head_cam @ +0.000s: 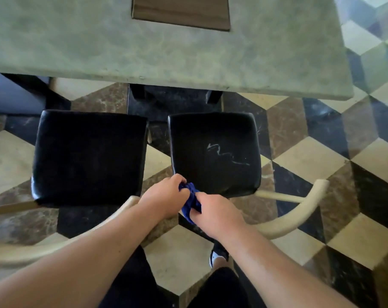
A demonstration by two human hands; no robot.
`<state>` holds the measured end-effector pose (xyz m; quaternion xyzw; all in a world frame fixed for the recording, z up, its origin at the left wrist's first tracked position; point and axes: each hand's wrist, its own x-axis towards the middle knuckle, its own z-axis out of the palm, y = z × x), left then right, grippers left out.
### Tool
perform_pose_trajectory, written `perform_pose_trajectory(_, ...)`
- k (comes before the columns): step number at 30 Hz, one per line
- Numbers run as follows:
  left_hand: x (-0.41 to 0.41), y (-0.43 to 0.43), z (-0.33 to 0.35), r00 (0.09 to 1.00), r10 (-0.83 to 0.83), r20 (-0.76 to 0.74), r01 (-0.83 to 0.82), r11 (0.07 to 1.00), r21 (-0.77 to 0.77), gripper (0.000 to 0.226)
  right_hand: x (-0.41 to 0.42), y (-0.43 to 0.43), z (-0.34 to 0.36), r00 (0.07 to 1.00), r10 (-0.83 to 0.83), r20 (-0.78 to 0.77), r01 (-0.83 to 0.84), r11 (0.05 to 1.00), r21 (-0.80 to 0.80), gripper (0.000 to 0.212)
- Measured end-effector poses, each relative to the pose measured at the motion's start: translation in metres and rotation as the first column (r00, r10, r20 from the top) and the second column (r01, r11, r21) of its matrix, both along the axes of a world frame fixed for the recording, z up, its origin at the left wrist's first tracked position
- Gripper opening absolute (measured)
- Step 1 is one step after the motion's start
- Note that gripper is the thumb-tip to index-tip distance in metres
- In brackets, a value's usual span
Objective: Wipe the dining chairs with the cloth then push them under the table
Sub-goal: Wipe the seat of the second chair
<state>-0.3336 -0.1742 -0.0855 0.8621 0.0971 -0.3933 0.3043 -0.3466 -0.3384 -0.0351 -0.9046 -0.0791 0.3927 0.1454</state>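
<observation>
Head view looks down on a pale green, marbled table [77, 45] that fills the top of the frame, its near edge running left to right, with a dark brown mat [180, 13] lying on it near the far edge. Below it spreads a tiled floor [311, 161] of cream, brown and black lozenges in a cube pattern. Two dining chairs stand side by side, pulled clear of the table, seats facing it: the left chair [88, 156] has a plain glossy black cushion, while the right chair [214, 152] carries a pale squiggly mark [227, 153] across its black seat. Both have curved, cream-coloured wooden backrests nearest the person, whose black shorts and one shoe show at the bottom. The left hand [164, 196] and right hand [217, 215] meet at the near left corner of the right chair's seat, each with fingers closed around a bunched blue cloth [190, 201]. The cloth is crumpled into a short wad stretched between the two fists, its long axis running roughly from the seat edge back toward the person.
</observation>
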Motion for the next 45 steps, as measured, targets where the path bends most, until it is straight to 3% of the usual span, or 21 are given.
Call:
perform_pose_trajectory(4,-0.024,-0.036,-0.007,0.943,-0.070,0.326,-0.064,0.922,0.383,0.055,0.016,-0.059,0.000,0.958,0.258,-0.122,-0.250,0.965,0.073,0.016)
perform_pose_trajectory(6,-0.034,-0.061,-0.012,0.893,-0.106,0.438,-0.102,0.899,0.426,0.046,0.023,-0.102,0.001,0.910,0.376,-0.173,-0.368,0.926,0.080,0.008)
perform_pose_trajectory(9,-0.045,-0.110,-0.016,0.863,-0.131,0.488,-0.128,0.878,0.462,0.036,0.034,-0.176,0.002,0.864,0.443,-0.239,-0.452,0.892,0.019,0.013)
perform_pose_trajectory(12,-0.053,-0.144,-0.017,0.874,-0.164,0.458,-0.062,0.896,0.439,0.043,0.057,-0.250,0.009,0.886,0.390,-0.250,-0.435,0.887,-0.158,0.017)
perform_pose_trajectory(15,-0.053,-0.148,-0.016,0.860,-0.132,0.493,-0.100,0.903,0.417,0.040,0.083,-0.308,0.018,0.930,0.366,-0.044,-0.355,0.856,-0.377,0.030)
perform_pose_trajectory(18,-0.052,-0.144,-0.014,0.857,-0.119,0.502,-0.105,0.913,0.395,0.034,0.098,-0.332,0.017,0.954,0.287,0.086,-0.221,0.867,-0.446,0.041)
perform_pose_trajectory(22,-0.053,-0.143,-0.010,0.858,-0.099,0.504,-0.110,0.923,0.369,0.031,0.079,-0.294,0.002,0.962,0.271,-0.022,-0.263,0.905,-0.334,0.030)
perform_pose_trajectory(25,-0.053,-0.137,-0.009,0.850,-0.004,0.526,-0.130,0.968,0.217,0.020,0.039,-0.229,-0.013,0.951,0.241,-0.196,-0.272,0.950,-0.152,0.037)
perform_pose_trajectory(28,-0.055,-0.119,-0.009,0.797,0.021,0.604,-0.102,0.990,0.101,0.011,0.018,-0.159,-0.022,0.953,0.133,-0.273,-0.136,0.991,0.009,0.040)
perform_pose_trajectory(31,-0.054,-0.077,-0.016,0.758,-0.094,0.645,-0.092,0.964,0.249,0.020,0.015,-0.098,-0.037,0.932,-0.046,-0.360,0.115,0.978,0.172,0.034)
perform_pose_trajectory(34,-0.047,-0.036,-0.023,0.802,-0.018,0.596,-0.192,0.939,0.286,0.027,0.020,-0.046,-0.054,0.887,-0.189,-0.422,0.334,0.893,0.303,0.036)
perform_pose_trajectory(38,-0.044,-0.033,-0.031,0.801,0.204,0.562,-0.319,0.941,0.114,0.030,0.025,-0.006,-0.097,0.749,-0.332,-0.573,0.563,0.776,0.286,0.037)
perform_pose_trajectory(39,-0.045,-0.036,-0.033,0.787,0.229,0.573,-0.342,0.935,0.095,0.031,0.025,0.001,-0.103,0.821,-0.244,-0.516,0.426,0.865,0.267,0.039)
perform_pose_trajectory(40,-0.047,-0.039,-0.035,0.771,0.254,0.584,-0.365,0.928,0.078,0.032,0.023,0.003,-0.114,0.939,0.029,-0.342,0.077,0.953,0.292,0.040)
perform_pose_trajectory(41,-0.049,-0.040,-0.038,0.755,0.275,0.595,-0.386,0.920,0.065,0.032,0.028,0.008,-0.123,0.912,0.026,-0.410,0.105,0.950,0.294,0.036)
perform_pose_trajectory(42,-0.050,-0.040,-0.040,0.742,0.288,0.606,-0.400,0.915,0.055,0.033,0.034,0.013,-0.138,0.713,-0.185,-0.676,0.439,0.870,0.225,0.030)
perform_pose_trajectory(43,-0.050,-0.039,-0.042,0.730,0.293,0.617,-0.405,0.913,0.046,0.033,0.041,0.013,-0.155,0.684,-0.198,-0.702,0.484,0.844,0.233,0.025)
perform_pose_trajectory(45,-0.050,-0.038,-0.045,0.718,0.280,0.637,-0.396,0.917,0.043,0.032,0.050,0.016,-0.184,0.832,-0.177,-0.526,0.321,0.927,0.195,0.029)
